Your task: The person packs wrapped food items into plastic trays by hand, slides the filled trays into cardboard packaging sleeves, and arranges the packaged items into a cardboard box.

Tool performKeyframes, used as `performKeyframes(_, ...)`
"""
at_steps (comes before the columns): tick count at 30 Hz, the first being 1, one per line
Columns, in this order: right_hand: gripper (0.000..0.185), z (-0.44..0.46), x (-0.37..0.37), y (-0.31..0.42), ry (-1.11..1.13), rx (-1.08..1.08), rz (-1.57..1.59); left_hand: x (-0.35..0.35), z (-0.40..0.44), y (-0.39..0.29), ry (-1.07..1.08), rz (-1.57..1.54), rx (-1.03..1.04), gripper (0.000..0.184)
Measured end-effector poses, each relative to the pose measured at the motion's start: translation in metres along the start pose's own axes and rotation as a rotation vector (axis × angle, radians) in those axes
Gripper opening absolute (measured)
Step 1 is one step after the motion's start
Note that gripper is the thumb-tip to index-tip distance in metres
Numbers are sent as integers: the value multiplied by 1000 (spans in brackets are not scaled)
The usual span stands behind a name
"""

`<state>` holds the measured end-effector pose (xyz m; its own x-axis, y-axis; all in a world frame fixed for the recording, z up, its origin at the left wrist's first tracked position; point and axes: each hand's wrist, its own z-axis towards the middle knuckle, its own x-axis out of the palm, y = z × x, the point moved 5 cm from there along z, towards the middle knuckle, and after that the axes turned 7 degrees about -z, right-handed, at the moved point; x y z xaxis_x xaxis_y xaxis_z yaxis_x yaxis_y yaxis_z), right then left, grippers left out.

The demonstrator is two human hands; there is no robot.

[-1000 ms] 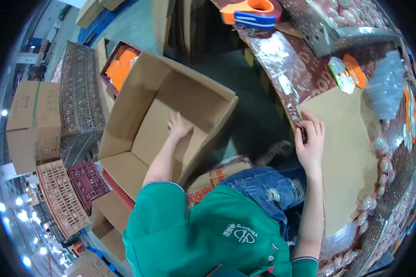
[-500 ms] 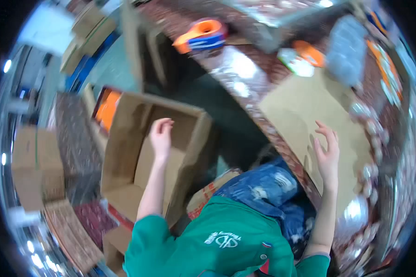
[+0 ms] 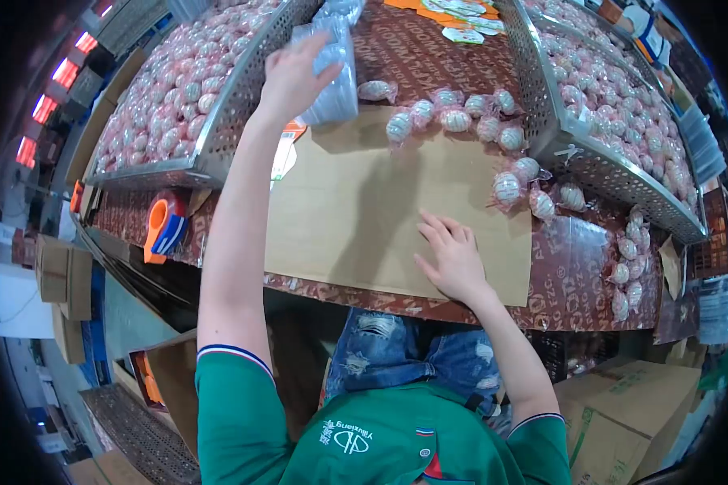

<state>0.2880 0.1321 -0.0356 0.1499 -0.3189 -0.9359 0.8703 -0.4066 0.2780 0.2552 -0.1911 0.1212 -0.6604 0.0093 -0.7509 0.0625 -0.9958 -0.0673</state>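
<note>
Reaching with the left hand (image 3: 295, 79) to clear plastic packs (image 3: 340, 90) at the far edge of the cardboard sheet (image 3: 319, 212), too blurred to tell whether gripping.
Resting the right hand (image 3: 455, 257), loosely spread, on the sheet's near side, well apart. Possibly at risk of scattering packs by a hasty pull, or rolling loose wrapped balls (image 3: 455, 120) by shifting the cardboard. Flanked by perforated metal trays (image 3: 619, 179) heaped with more.
</note>
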Motion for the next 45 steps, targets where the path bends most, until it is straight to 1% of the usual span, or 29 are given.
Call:
performKeyframes(2, 50, 1, -2, -2, -10, -9, 20, 52, -9, 27, 617, -243, -321, 34)
performKeyframes(3, 50, 2, -2, -3, -1, -4, 29, 55, -15, 15, 628, -234, -243, 35)
performKeyframes(5, 50, 2, -1, -5, -6, 0, 45, 60, -27, 19, 434, -321, -75, 32)
performKeyframes(9, 49, 4, -4, -4, 3, 12, 77, 56, -26, 45, 580, -635, -438, 26)
performKeyframes(11, 48, 5, -5, -5, -8, 5, 77, 54, -17, 52, 707, -666, -430, 26)
performKeyframes(13, 47, 6, -5, -5, -7, 8, 82, 45, -8, 51, 740, -663, -416, 25)
performKeyframes(15, 47, 6, -6, -5, -10, 11, 84, 43, -3, 50, 811, -672, -455, 25)
performKeyframes(17, 47, 6, -6, -5, -13, 10, 93, 42, -3, 48, 813, -656, -472, 22)
performKeyframes(19, 47, 5, -6, -6, -18, 10, 93, 29, 4, 60, 297, -750, -498, 19)
performKeyframes(20, 47, 6, -6, -5, -26, 7, 93, 11, 9, 57, -94, -772, -447, 18)
performKeyframes(22, 47, 5, -5, -5, -29, 9, 111, -14, 7, 52, -535, -892, -432, 19)
performKeyframes(23, 47, 5, -6, -6, -32, 10, 125, -34, 8, 26, -581, -771, -424, 22)
performKeyframes(25, 48, 5, -3, -12, 41, 81, 196, -66, -1, -56, -439, -609, -314, 21)
performKeyframes(26, 48, -1, 0, -24, -93, 200, 617, -59, -21, -85, -384, -741, -201, 17)
performKeyframes(27, 47, -6, -3, -33, -269, 328, 961, -38, -46, -112, -187, -1064, -195, 10)
performKeyframes(28, 46, -14, -4, -43, -464, 474, 1295, -32, -64, -155, -90, -662, 179, 14)
performKeyframes(29, 44, -16, -29, -46, -593, 377, 1141, -8, -93, -188, 107, -685, 282, 16)
performKeyframes(30, 43, -19, -55, -51, -700, 285, 962, 21, -123, -207, 303, -709, 290, 15)
performKeyframes(31, 41, -19, -61, -57, -614, 266, 685, 45, -148, -231, 490, -734, 313, 14)
performKeyframes(32, 39, -19, -59, -59, -512, 244, 412, 53, -156, -243, 498, -806, 360, 13)
performKeyframes(34, 31, -18, -22, -63, -342, 257, 172, 54, -151, -242, 521, -1075, 137, 26)
performKeyframes(36, 23, -16, -17, -59, -440, 189, 136, 45, -145, -227, 193, -840, -33, 42)
performKeyframes(37, 14, -9, -13, -55, -456, 205, 177, 44, -140, -228, 228, -650, 1, 56)
performKeyframes(38, 14, -5, -9, -50, -438, 150, 163, 46, -140, -226, 224, -650, -4, 56)
performKeyframes(39, 14, -2, -7, -46, -421, 93, 147, 54, -142, -220, 284, -615, -22, 58)
performKeyframes(41, 17, 0, -9, -47, -425, 93, 140, 58, -140, -209, 394, -526, -27, 60)
performKeyframes(43, 24, -6, -29, -53, -436, -20, 112, 57, -145, -200, 416, -538, -1, 57)
performKeyframes(44, 39, -9, -44, -69, -430, 28, 50, 59, -147, -198, 430, -549, 14, 55)
performKeyframes(45, 49, -10, -59, -96, -484, 147, -58, 60, -149, -197, 425, -556, 7, 55)
